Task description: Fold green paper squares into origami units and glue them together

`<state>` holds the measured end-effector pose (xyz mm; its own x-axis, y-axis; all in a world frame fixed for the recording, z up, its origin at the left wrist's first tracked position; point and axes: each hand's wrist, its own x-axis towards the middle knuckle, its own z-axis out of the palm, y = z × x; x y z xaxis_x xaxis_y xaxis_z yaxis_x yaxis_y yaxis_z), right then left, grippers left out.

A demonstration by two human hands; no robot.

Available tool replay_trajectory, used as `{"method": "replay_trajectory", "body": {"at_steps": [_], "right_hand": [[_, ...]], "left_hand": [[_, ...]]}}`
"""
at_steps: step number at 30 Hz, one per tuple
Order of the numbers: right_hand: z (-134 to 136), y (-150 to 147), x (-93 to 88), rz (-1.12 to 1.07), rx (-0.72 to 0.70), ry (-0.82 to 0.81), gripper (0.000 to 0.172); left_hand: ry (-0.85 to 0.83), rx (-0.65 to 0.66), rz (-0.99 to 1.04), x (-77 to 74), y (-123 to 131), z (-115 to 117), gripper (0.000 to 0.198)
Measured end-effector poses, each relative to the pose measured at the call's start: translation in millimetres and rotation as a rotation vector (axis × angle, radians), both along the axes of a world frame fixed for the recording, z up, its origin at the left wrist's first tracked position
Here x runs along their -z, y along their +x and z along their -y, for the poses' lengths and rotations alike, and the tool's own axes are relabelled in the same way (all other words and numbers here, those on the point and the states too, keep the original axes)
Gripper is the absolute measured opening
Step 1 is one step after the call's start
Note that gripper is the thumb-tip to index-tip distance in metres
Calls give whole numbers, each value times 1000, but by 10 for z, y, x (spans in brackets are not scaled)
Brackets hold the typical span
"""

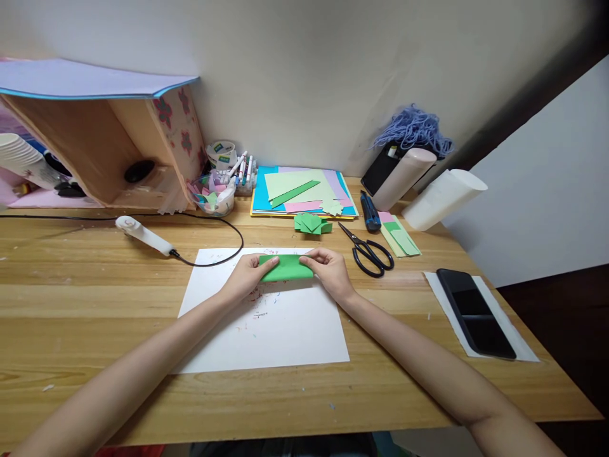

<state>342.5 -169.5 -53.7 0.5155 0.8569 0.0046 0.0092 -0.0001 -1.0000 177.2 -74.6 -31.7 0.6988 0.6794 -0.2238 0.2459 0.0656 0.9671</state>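
Where the folded green paper rectangle lies: flat on a white paper sheet atop the wooden tabletop, between both hands.
Left hand: fingers pinched on its left end.
Right hand: fingers pinched on its right end.

left hand: lying palm-down, fingers pinching | right hand: lying palm-down, fingers pinching | arms: reaching forward, forearms converging, wrists staying low

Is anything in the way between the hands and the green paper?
Nothing visible is. The left hand and the right hand each hold one end of the folded green paper rectangle, which sits over the white paper sheet.
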Motion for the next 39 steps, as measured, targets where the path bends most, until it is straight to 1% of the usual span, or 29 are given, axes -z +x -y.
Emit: {"method": "replay_trajectory", "body": {"at_steps": [3,5,7,10,12,15,16,18,20,22,24,26,28,30,33,37,39], "right_hand": [[-2,5,16,0,-7,4,22],[0,6,20,4,-12,9,21],[5,-1,14,16,-33,11,20],[18,-27,-11,38,-111,9,19],[27,-48,-29,51,-175,8,18],[36,-69,-50,77,-241,6,18],[37,-72,-56,83,-242,10,18],[36,-75,-73,62,-195,26,20],[36,-88,-95,-28,-151,24,23],[43,-124,-116,-146,-192,-23,28],[58,-185,-124,-210,-295,-84,33],[78,-257,-116,-199,-369,-118,34],[96,-319,-100,-170,-397,-127,32],[107,-355,-86,-157,-390,-129,30],[106,-364,-81,-172,-364,-135,33],[89,-352,-75,-233,-363,-126,39],[81,-351,-64,-257,-339,-111,39]], "left_hand": [[31,-12,-22,-14,-2,1,39],[54,15,-45,-39,-13,-12,37],[76,101,-74,-63,-33,-36,33],[112,280,-130,-81,-59,-64,29],[200,351,-167,-83,-61,-54,32],[434,375,-196,-83,-43,6,40],[508,372,-206,-82,-36,32,40],[637,343,-234,-75,-29,82,39],[747,259,-270,-58,-33,124,37],[819,152,-287,-32,-44,158,37],[857,72,-284,-4,-58,188,37],[881,42,-276,18,-69,214,36],[897,37,-276,31,-75,234,36],[900,38,-277,36,-76,246,36],[881,21,-263,34,-68,247,35],[816,-6,-209,25,-52,237,35],[789,-18,-191,25,-48,233,36]]}}
